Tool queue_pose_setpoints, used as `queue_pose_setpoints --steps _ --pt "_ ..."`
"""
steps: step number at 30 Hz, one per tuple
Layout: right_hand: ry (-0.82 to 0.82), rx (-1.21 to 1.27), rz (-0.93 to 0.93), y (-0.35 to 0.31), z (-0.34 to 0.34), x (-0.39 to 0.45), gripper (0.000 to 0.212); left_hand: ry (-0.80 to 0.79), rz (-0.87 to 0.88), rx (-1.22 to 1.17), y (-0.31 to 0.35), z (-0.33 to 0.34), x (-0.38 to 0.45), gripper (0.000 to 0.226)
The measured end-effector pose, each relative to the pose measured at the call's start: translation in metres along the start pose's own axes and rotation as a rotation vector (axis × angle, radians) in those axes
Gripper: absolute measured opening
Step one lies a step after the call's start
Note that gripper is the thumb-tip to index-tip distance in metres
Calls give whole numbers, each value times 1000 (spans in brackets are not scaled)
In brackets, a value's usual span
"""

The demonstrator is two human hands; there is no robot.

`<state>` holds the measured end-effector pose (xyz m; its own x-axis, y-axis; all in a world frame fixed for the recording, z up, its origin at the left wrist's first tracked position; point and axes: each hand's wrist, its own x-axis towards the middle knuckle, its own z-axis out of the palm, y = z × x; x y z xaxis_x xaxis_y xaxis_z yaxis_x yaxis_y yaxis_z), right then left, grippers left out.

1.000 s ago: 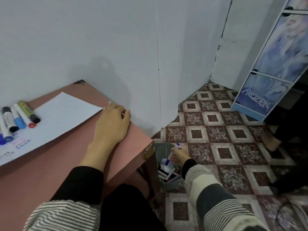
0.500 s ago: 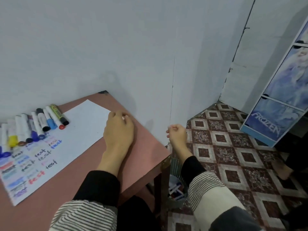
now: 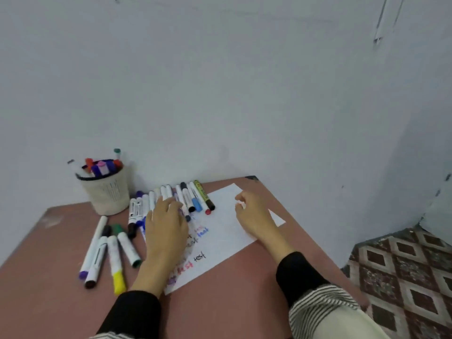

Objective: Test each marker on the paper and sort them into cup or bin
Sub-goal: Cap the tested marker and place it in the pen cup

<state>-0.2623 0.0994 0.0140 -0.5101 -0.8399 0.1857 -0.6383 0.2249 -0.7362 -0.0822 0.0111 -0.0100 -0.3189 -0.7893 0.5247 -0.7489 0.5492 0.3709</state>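
Two bare hands work over my pink table (image 3: 44,302), which is set against a white wall (image 3: 220,81). White paper (image 3: 227,231) with coloured "test" scribbles lies under both. A white mesh cup (image 3: 107,194) holds capped markers at the back left. I see my left hand (image 3: 166,231), fingers spread, resting on the marker row (image 3: 188,196); four loose markers (image 3: 107,253) lie beside it. My right hand (image 3: 252,216) hovers, fingers loosely curled, holding nothing.

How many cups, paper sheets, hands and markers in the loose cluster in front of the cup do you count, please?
cup: 1
paper sheet: 1
hands: 2, left hand and right hand
clustered markers: 4
Total: 8
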Motion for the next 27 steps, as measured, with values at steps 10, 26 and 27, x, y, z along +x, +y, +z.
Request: queue_pose_setpoints --steps 10,26,27 --pt "68 -260 47 -36 89 37 30 -268 -104 157 -61 -29 2 43" --pt "218 -173 48 -41 117 72 35 -339 -110 200 -54 -33 5 54" --pt "237 -42 25 -39 116 73 34 -343 -111 199 -54 -33 5 54"
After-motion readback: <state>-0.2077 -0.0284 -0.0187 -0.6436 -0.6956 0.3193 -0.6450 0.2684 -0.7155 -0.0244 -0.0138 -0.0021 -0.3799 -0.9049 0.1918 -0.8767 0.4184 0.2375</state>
